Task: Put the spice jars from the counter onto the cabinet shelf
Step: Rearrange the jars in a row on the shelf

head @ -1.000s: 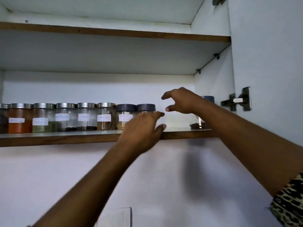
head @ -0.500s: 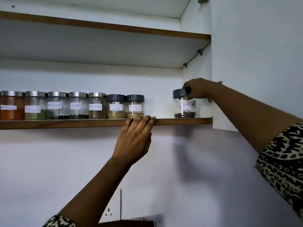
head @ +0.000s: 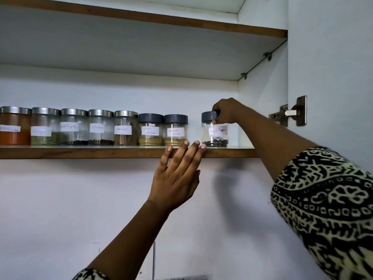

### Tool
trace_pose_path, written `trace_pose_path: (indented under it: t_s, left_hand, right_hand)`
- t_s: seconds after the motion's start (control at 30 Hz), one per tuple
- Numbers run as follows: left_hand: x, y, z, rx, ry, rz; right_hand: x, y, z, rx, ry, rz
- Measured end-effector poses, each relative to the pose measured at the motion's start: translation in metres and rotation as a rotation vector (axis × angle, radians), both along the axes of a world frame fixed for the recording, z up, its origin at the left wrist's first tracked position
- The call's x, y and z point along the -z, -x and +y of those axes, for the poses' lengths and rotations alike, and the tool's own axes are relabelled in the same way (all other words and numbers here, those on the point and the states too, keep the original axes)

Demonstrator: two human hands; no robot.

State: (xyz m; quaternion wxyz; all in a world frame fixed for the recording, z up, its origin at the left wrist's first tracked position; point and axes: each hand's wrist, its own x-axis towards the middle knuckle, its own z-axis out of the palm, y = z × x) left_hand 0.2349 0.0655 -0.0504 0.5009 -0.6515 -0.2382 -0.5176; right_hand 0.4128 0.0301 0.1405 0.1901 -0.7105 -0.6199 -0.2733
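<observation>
**Right hand grips the lid of the rightmost jar**

The right hand (head: 227, 111) curls its fingers round the dark grey round lid (head: 209, 116) of a clear glass spice jar (head: 215, 136) labelled "Black Pepper". The jar stands upright near the right end of the white cabinet shelf with a brown wooden front edge (head: 80, 152), dark peppercorns in its bottom. The left hand (head: 177, 174) is flat and holds nothing; its straight fingertips lie against the shelf's front edge, just below and left of the held jar.

A gap parts that jar from the row to its left. First come two clear jars with dark grey lids (head: 150, 130), holding yellowish powder. Then five clear jars with silver metal lids (head: 101, 128) run to the left edge of view. All carry white paper labels.

Further right, a metal hinge (head: 290, 113) sits by the white cabinet door (head: 333, 57). A black-and-cream patterned sleeve (head: 323, 209) covers the right upper arm.
</observation>
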Motion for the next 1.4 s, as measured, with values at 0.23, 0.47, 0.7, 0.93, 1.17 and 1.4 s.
trace_pose_path:
  t_s: [0.23, 0.47, 0.7, 0.93, 1.17, 1.4]
  left_hand:
    - [0.004, -0.009, 0.011, 0.023, -0.071, -0.060]
    - [0.005, -0.013, 0.014, 0.017, -0.090, -0.093]
    - [0.005, -0.015, 0.016, 0.000, -0.107, -0.108]
    - [0.006, -0.021, 0.021, -0.009, -0.144, -0.143]
    - [0.006, -0.021, 0.023, -0.017, -0.136, -0.139]
    - [0.008, -0.011, 0.003, -0.048, 0.044, -0.055]
  right_hand:
    - [-0.008, 0.003, 0.039, -0.023, 0.067, -0.020]
    - [-0.011, 0.003, 0.063, -0.039, 0.056, -0.055]
    - [-0.012, 0.000, 0.075, -0.059, 0.052, -0.065]
    - [-0.010, -0.008, 0.087, -0.080, 0.025, -0.051]
    - [-0.010, -0.011, 0.096, -0.061, 0.034, -0.069]
    - [-0.002, -0.007, 0.090, -0.033, 0.045, -0.089]
